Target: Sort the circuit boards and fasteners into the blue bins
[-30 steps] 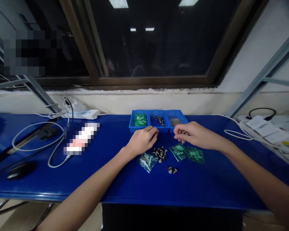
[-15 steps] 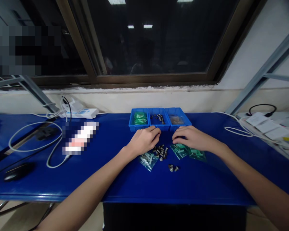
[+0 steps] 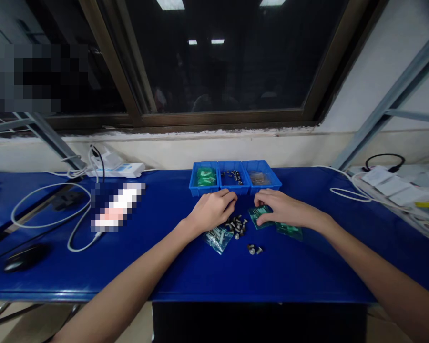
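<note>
My left hand (image 3: 216, 209) rests with curled fingers just in front of the blue bins, beside a small pile of metal screws (image 3: 237, 225). Its fingertips are pressed together, and whatever they hold is hidden. Below this hand lies a clear plastic bag (image 3: 218, 239) of pale plugs and screws. My right hand (image 3: 282, 208) has its thumb and fingers around a small green plastic bag (image 3: 258, 216), with part of the bag showing between them. Another green bag (image 3: 289, 231) lies under the right wrist. Several loose screws (image 3: 253, 249) sit nearer the front.
Three joined blue bins hold green packets (image 3: 205, 177), dark screws (image 3: 237, 176) and clear packets (image 3: 260, 178). A black mouse (image 3: 26, 257), white cables and a power strip (image 3: 125, 169) are on the left. White adapters (image 3: 389, 183) and cables lie on the right.
My right thumb has come down onto the nearer green bag, which has shifted slightly away from me. My left hand has barely moved. The view has shifted slightly.
</note>
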Motion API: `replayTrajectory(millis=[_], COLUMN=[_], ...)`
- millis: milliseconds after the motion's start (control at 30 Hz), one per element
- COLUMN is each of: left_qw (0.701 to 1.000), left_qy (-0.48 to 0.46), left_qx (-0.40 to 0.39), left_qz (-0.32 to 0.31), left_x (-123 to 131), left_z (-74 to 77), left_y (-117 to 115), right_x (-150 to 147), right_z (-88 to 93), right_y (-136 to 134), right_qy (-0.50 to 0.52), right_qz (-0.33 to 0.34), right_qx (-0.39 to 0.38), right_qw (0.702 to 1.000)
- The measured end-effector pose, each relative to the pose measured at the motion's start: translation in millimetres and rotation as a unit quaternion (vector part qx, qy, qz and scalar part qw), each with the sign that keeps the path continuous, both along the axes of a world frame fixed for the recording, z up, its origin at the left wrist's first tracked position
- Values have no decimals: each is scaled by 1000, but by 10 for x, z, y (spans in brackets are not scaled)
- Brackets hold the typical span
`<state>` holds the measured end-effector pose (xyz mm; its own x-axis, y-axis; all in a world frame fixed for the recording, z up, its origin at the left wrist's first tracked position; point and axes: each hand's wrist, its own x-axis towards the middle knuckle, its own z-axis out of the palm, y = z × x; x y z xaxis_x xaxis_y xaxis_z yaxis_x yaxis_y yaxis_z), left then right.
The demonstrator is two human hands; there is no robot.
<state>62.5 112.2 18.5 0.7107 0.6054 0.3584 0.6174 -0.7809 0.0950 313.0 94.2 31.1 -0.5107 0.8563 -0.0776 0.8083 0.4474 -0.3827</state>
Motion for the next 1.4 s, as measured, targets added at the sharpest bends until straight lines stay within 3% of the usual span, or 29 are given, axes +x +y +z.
replayTrajectory(millis=[300, 433, 633, 767, 967, 1233, 1400], left_qw=[1000, 1000, 998, 998, 995, 988, 983], left_qy=[-4, -17, -44, -25, -35, -140, -172], left_qx=[0, -1, 2, 24, 51, 69, 57], left_qz=[-1, -5, -34, -59, -73, -22, -6], left_x=[-2, 0, -21, -18, -6, -10, -10], left_z=[23, 33, 54, 58, 35, 27, -11], left_y=[0, -9, -38, -67, -72, -22, 17], right_x=[-48, -65, -146, -272, -412, -398, -403], right_z=[-39, -13, -12, -88, -142, -96, -98], right_y=[-31, -36, -16, -41, -111, -127, -142], right_qy=[43, 92, 265, 383, 449, 452, 437], right_qz=[-12, -2, -84, -114, -118, -83, -54], right_qx=[27, 74, 138, 65, -41, -103, -53], right_qw=[999, 993, 951, 914, 885, 882, 896])
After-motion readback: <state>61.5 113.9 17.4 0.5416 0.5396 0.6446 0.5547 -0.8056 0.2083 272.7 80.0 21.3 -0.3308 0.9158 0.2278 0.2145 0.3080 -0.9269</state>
